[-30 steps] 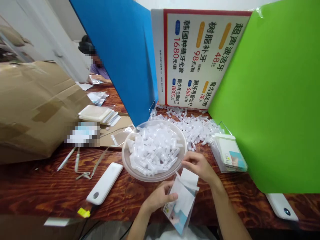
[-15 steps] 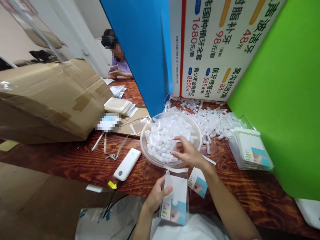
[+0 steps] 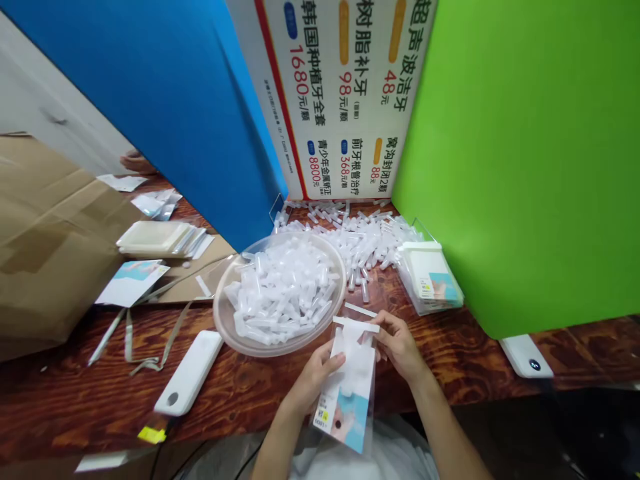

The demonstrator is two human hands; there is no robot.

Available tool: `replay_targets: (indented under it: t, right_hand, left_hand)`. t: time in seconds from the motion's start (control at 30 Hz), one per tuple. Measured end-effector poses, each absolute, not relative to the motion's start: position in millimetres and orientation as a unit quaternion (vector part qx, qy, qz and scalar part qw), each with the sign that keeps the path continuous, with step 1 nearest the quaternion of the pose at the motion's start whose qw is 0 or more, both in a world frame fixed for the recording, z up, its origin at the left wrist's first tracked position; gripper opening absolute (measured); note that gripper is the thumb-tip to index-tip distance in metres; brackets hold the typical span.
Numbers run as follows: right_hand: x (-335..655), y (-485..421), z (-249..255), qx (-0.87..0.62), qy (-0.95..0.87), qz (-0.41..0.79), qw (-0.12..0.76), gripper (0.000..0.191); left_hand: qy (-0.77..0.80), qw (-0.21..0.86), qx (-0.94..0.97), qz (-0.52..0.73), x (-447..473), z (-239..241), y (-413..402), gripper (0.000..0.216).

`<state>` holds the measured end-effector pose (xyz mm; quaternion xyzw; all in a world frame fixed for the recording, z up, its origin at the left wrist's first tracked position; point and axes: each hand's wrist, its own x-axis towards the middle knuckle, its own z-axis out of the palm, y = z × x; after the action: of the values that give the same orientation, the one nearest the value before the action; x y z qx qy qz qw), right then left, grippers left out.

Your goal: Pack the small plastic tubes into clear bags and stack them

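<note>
My left hand (image 3: pixel 311 381) is closed on the left side of a clear plastic bag (image 3: pixel 369 427), thumb lying on its front. Inside the bag is a white and blue printed card (image 3: pixel 354 423), with small whitish tube shapes in front of it. My right hand (image 3: pixel 400 343) grips the bag's upper right corner, fingers near the white strip across its top. Just beyond the bag stands a round translucent bowl (image 3: pixel 223 330) heaped with small frosted plastic tubes (image 3: pixel 285 287). A narrow white strip (image 3: pixel 361 310) lies behind the bag's top edge.
More loose tubes (image 3: pixel 370 240) are spread behind the bowl, before blue (image 3: pixel 200 120) and green (image 3: pixel 510 167) panels. A stack of bagged cards (image 3: pixel 425 280) is at right. White power banks (image 3: pixel 190 373) lie on both sides. A cardboard box (image 3: pixel 50 247) stands at left.
My right hand has left the bowl and come to the bag's upper right corner. My left hand keeps hold of the bag. The view has swung right.
</note>
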<state>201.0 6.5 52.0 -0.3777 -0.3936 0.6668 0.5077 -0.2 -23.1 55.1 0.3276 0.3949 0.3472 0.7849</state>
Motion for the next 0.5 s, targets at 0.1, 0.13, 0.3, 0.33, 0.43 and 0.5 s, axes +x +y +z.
replay_targets:
  t: [0.1,0.13,0.3,0.33,0.43,0.5]
  right_hand:
    - [213.8,0.9,45.9,-0.37,-0.468,0.636,0.488,0.037]
    - [217.9,-0.8,43.9,-0.359,-0.493,0.631,0.48,0.042]
    - [231.8,-5.0,40.5,-0.334,-0.5,0.64,0.48,0.073]
    - [232.3,-4.4,42.3,-0.339,-0.502,0.638,0.475,0.071]
    - [228.8,-1.4,50.1,-0.339,-0.552,0.631,0.427,0.065]
    - [224.8,-0.4,53.5,-0.349,-0.584,0.616,0.397,0.061]
  left_hand:
    - [0.405,0.785,0.312,0.35,11.5,56.7,-24.7,0.066]
    - [0.41,0.781,0.318,0.348,14.1,57.2,-25.3,0.065]
    - [0.42,0.763,0.371,0.322,16.1,60.2,-25.0,0.065]
    - [0.418,0.757,0.394,0.311,15.1,60.7,-23.9,0.063]
    - [0.422,0.725,0.469,0.276,12.6,61.6,-18.6,0.057]
    - [0.431,0.708,0.494,0.264,12.6,60.9,-14.5,0.055]
